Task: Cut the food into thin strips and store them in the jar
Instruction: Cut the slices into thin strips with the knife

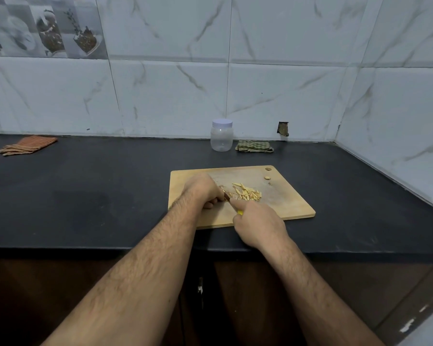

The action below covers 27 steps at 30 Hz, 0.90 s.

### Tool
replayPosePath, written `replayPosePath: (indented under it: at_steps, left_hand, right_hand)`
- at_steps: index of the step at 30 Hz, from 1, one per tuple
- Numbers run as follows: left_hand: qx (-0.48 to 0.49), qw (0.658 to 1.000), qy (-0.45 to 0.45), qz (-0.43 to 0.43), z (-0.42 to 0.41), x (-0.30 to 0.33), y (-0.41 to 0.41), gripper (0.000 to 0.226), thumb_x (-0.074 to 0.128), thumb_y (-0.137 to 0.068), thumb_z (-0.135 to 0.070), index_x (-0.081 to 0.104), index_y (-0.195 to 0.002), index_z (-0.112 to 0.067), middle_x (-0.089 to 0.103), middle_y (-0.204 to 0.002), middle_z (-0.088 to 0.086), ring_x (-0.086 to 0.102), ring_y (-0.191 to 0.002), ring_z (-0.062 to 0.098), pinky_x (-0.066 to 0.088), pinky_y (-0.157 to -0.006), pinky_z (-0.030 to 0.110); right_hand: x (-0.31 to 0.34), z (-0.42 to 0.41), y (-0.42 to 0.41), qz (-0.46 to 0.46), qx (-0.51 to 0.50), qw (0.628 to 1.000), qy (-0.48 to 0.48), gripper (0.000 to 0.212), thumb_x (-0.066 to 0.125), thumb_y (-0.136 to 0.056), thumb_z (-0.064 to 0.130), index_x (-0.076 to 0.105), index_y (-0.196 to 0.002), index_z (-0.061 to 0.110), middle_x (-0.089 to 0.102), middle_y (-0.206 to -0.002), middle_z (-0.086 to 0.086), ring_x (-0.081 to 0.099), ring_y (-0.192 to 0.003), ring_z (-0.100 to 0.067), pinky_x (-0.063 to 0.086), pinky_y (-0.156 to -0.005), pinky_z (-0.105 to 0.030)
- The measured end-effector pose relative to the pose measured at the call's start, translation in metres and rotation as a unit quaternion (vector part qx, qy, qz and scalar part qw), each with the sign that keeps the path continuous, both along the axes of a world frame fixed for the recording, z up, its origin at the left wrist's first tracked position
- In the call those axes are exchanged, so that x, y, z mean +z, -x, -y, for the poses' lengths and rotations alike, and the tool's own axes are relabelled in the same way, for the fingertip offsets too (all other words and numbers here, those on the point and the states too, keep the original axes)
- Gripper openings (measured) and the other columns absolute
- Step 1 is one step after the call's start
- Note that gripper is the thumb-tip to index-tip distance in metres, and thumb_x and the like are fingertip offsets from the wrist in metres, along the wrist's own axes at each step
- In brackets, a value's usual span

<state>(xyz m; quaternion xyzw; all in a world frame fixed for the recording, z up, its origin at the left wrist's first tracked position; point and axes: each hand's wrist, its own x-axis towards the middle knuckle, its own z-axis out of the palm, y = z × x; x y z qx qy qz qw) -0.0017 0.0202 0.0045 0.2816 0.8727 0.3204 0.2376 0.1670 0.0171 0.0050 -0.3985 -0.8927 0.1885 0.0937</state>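
- No brand, label or writing can be read on anything here.
- Far left, an orange striped cloth (28,145) lies folded flat on the black countertop (98,196), which is matte and smooth with a straight near edge.
- Above it, on the far wall, a decorative tile (45,26) carries a printed picture of spoons and spices; the other wall tiles (285,83) are glossy white with grey marble veining.
- The left hand (203,189) rests on the left part of the wooden cutting board (285,203), fingers curled down over a small brown piece of food (227,195) that shows just at its fingertips.
- The board is a pale rectangle with rounded corners and a round hole in its far right corner, its middle worn greyish.
- The right hand (256,222) is closed round a knife (236,208), index finger stretched along the top; only a sliver of yellow handle and a short length of blade show, the tip meeting the food beside the left fingertips.
- A loose heap of thin, pale yellow strips (246,193) lies on the board just right of the blade.
- The clear plastic jar (221,138), round and ribbed with a white screw lid on, stands upright by the far wall, well apart from the board.
- Just right of the jar lies a folded green checked cloth (254,146).
- A small pale offcut (267,177) sits near the board's hole.
- A rough hole (283,129) breaks the wall tile beyond the green cloth.
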Motion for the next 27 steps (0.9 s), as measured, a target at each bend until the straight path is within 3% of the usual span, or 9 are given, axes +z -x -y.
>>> replayPosePath:
  at_steps: [7, 15, 20, 27]
  left_hand:
    - [-0.001, 0.999, 0.035, 0.019, -0.009, 0.004, 0.004, 0.011, 0.076, -0.085, -0.019, 0.071, -0.080, -0.011, 0.063, -0.060, 0.001, 0.056, -0.050, 0.012, 0.056, -0.065, 0.025]
    - [-0.011, 0.999, 0.034, 0.022, -0.012, 0.001, 0.007, 0.012, 0.076, -0.085, -0.018, 0.069, -0.078, -0.011, 0.062, -0.060, 0.002, 0.056, -0.052, 0.013, 0.058, -0.073, 0.028]
    - [-0.008, 0.998, 0.053, 0.031, -0.012, 0.004, 0.009, 0.018, 0.076, -0.086, -0.019, 0.066, -0.073, -0.011, 0.062, -0.058, 0.000, 0.055, -0.049, 0.011, 0.053, -0.058, 0.022]
    - [-0.008, 0.997, 0.058, 0.049, -0.014, 0.002, 0.012, 0.015, 0.077, -0.085, -0.020, 0.066, -0.076, -0.013, 0.061, -0.054, -0.001, 0.055, -0.049, 0.010, 0.055, -0.065, 0.022]
  right_hand:
    - [0.006, -0.010, -0.005, -0.003, 0.002, 1.000, 0.014, 0.056, 0.042, -0.094, 0.021, 0.044, -0.145, 0.045, 0.054, -0.143, 0.006, 0.054, -0.120, -0.019, 0.047, -0.092, -0.032]
    - [0.000, -0.008, -0.010, -0.007, 0.004, 1.000, 0.017, 0.054, 0.044, -0.095, 0.022, 0.044, -0.145, 0.042, 0.056, -0.140, 0.007, 0.053, -0.122, -0.019, 0.047, -0.092, -0.034]
    - [-0.002, -0.006, -0.011, -0.018, 0.005, 1.000, 0.011, 0.054, 0.044, -0.095, 0.022, 0.045, -0.146, 0.041, 0.055, -0.141, 0.007, 0.052, -0.123, -0.019, 0.047, -0.094, -0.034]
    - [-0.001, -0.011, -0.006, -0.016, 0.005, 1.000, 0.001, 0.056, 0.042, -0.094, 0.024, 0.042, -0.146, 0.043, 0.056, -0.140, 0.006, 0.054, -0.121, -0.020, 0.047, -0.094, -0.034]
